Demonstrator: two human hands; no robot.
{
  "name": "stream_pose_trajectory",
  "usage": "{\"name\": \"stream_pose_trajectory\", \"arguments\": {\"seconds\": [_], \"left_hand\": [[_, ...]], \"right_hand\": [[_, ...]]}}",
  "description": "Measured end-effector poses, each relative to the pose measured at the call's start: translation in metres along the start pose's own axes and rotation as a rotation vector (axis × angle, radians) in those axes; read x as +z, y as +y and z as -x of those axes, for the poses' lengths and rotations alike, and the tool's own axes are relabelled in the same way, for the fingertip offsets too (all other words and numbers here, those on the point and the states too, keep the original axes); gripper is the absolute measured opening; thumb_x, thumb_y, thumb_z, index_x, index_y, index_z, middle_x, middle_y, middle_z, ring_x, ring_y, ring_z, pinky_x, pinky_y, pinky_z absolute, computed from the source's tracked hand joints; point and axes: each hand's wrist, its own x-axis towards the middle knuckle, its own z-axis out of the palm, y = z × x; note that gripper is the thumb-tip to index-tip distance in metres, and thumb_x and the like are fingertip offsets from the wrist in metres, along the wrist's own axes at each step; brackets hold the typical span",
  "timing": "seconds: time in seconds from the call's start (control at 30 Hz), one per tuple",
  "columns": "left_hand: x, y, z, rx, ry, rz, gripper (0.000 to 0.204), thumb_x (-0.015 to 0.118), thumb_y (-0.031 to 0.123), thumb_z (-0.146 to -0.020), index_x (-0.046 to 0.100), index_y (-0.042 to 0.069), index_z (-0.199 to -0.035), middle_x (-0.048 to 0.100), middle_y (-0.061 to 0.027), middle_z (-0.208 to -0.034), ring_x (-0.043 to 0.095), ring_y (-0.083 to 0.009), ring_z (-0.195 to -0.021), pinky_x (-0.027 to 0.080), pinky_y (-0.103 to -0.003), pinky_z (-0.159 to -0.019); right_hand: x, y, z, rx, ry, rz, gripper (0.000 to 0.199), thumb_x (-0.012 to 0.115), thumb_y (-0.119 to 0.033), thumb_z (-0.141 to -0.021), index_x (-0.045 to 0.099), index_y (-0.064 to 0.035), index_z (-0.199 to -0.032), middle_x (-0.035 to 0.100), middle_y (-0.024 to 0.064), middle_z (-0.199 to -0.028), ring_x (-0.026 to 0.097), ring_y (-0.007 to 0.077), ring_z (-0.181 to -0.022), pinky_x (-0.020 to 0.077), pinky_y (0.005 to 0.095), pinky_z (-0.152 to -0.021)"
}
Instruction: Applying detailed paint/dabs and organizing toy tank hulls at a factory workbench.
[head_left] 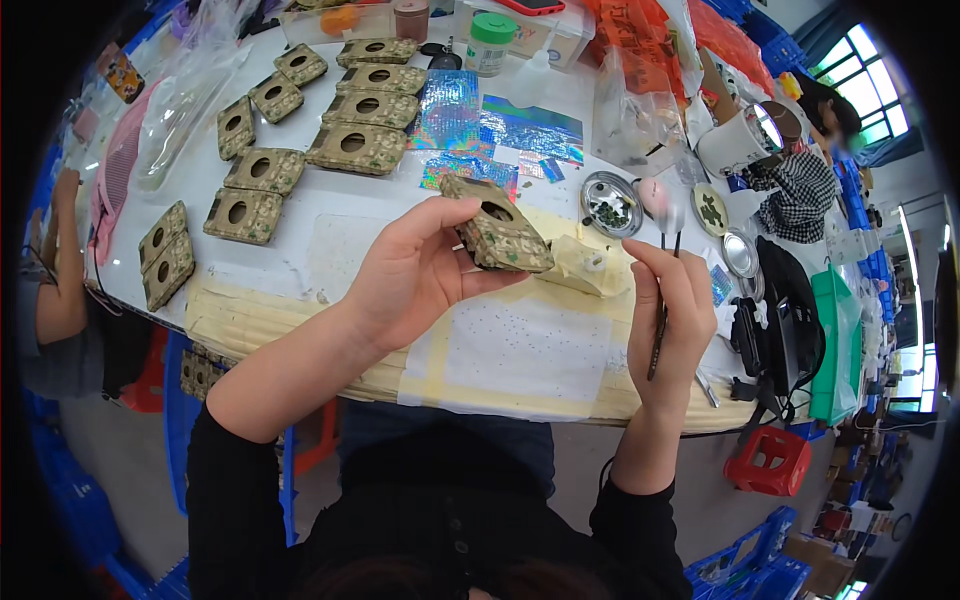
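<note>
Both hands are raised above the near edge of the white table [330, 215]. A flat, patterned plate with a round hole [497, 237] is gripped in the left hand [415, 272], thumb on its upper face and fingers curled beneath it, so that it is tilted and held clear of the table. A thin, dark stick [660, 335] is pinched upright in the right hand [675, 310], fingers closed around it, its upper end showing above the fingertips; what sits at that end cannot be told.

A pale paper sheet taped down with beige strips [520, 350] is spread on the table under the hands. Many more plates of the same kind [355, 148] are laid in rows across the far left part of the table, well apart from the held one. Shiny blue foil sheets [500, 130] are placed beyond the held plate. A small crumpled white lump [585, 265] is seen just beside the held plate, between the two hands. A round metal dish holding dark green bits [610, 205] is set near the right hand's fingertips. A white jar with a green lid [490, 42] is stood at the far edge.
</note>
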Motion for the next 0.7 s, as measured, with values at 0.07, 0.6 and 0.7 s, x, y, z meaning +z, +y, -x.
{"name": "stream_pose_trajectory", "arguments": {"seconds": [0.07,0.6,0.7], "left_hand": [[0.001,-0.001,0.001,-0.009,0.019,-0.004,0.045,0.042,0.025,-0.093,0.040,-0.003,-0.128,0.052,-0.0174,-0.123,0.055,-0.0285,-0.113,0.046,-0.045,-0.097],[0.003,-0.006,0.002,-0.050,0.019,0.058,0.031,0.050,0.023,-0.091,0.051,0.001,-0.113,0.058,-0.0119,-0.110,0.060,-0.0224,-0.102,0.050,-0.044,-0.092],[0.003,-0.007,0.002,-0.049,0.021,0.035,0.035,0.048,0.023,-0.091,0.048,0.000,-0.117,0.057,-0.0134,-0.113,0.059,-0.0244,-0.105,0.048,-0.045,-0.093]], "right_hand": [[0.005,0.003,-0.002,-0.070,-0.013,0.045,0.018,0.070,-0.005,-0.075,0.067,-0.0059,-0.092,0.053,0.0078,-0.073,0.050,0.0238,-0.069,0.0408,0.0326,-0.060],[0.016,0.002,-0.005,-0.106,0.019,0.102,0.015,0.074,-0.008,-0.070,0.063,-0.0057,-0.080,0.057,0.0079,-0.075,0.055,0.0259,-0.078,0.0444,0.0349,-0.065],[0.016,0.004,-0.003,-0.114,0.061,0.081,0.015,0.074,-0.006,-0.070,0.063,-0.0051,-0.080,0.057,0.0078,-0.074,0.055,0.0259,-0.077,0.0434,0.0346,-0.064]]}}
